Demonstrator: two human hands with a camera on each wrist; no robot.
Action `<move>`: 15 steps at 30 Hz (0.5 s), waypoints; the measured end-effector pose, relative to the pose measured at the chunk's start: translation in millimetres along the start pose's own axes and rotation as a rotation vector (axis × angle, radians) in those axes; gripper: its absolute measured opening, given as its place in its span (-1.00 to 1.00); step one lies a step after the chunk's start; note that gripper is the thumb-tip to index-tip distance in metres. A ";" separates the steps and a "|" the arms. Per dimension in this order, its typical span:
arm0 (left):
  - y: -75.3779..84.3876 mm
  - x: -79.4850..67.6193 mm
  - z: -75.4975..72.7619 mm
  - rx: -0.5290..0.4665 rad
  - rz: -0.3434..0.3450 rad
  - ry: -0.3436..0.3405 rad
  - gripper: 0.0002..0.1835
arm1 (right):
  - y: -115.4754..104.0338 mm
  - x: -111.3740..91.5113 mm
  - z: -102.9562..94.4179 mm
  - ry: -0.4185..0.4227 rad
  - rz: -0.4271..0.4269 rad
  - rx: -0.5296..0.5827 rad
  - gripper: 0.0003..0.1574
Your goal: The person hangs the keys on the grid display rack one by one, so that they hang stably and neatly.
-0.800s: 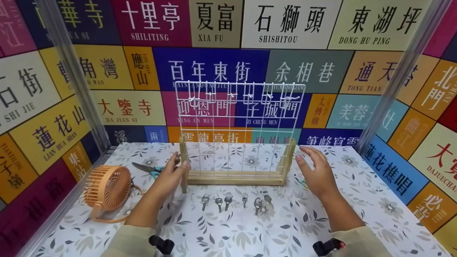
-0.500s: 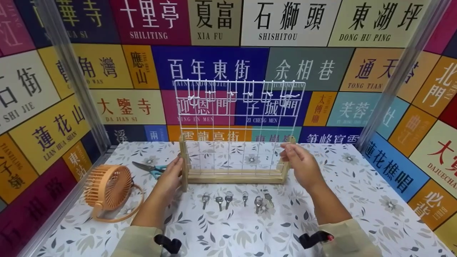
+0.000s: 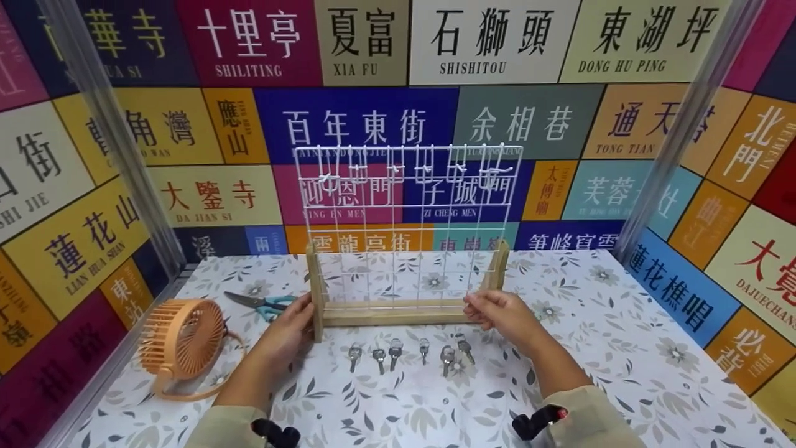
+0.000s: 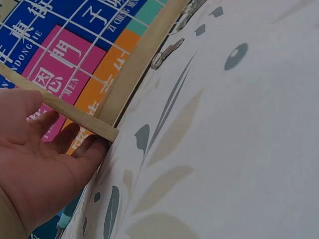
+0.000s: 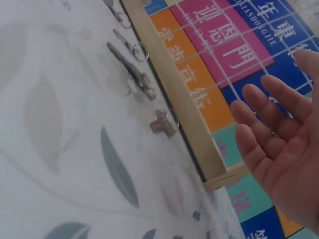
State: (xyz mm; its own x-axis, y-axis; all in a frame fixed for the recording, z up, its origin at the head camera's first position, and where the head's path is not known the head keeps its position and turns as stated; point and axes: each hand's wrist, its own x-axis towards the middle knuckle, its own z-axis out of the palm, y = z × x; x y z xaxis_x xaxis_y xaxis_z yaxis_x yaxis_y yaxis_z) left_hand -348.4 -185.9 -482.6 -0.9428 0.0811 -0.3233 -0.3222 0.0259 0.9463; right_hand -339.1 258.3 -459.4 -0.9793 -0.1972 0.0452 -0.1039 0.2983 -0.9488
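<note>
A white wire grid rack (image 3: 407,205) in a wooden stand (image 3: 398,318) stands upright on the table, with several white hooks (image 3: 395,171) along its top. My left hand (image 3: 287,326) rests against the outer side of the left wooden post, fingers softly bent. In the left wrist view its fingertips touch the post (image 4: 82,117). In front of the rack's lower right corner is my right hand (image 3: 502,316); the right wrist view has its fingers (image 5: 254,144) loosely bent, holding nothing. Several keys (image 3: 395,354) with small rings lie in a row before the stand.
An orange desk fan (image 3: 183,342) stands at the left. Scissors with teal handles (image 3: 270,306) lie behind my left hand. The table has a leaf-patterned cloth (image 3: 398,410). Walls with colourful Chinese signs (image 3: 348,118) enclose the back and sides.
My right hand has come in from beside the right post, down to the rack's lower right corner. My left hand has closed up to the left post. The keys lie as before.
</note>
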 end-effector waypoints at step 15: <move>-14.4 9.7 -4.6 -0.036 0.126 -0.033 -0.40 | 36.8 2.9 13.3 -0.085 0.030 -0.128 -0.52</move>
State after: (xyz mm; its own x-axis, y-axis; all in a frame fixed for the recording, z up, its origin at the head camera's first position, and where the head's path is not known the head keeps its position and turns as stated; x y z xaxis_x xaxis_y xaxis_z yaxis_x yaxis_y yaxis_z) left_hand -353.3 -190.1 -499.3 -0.9728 0.1146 -0.2012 -0.2050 -0.0222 0.9785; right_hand -343.5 256.3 -498.4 -0.9647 -0.2631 -0.0147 -0.1010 0.4207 -0.9016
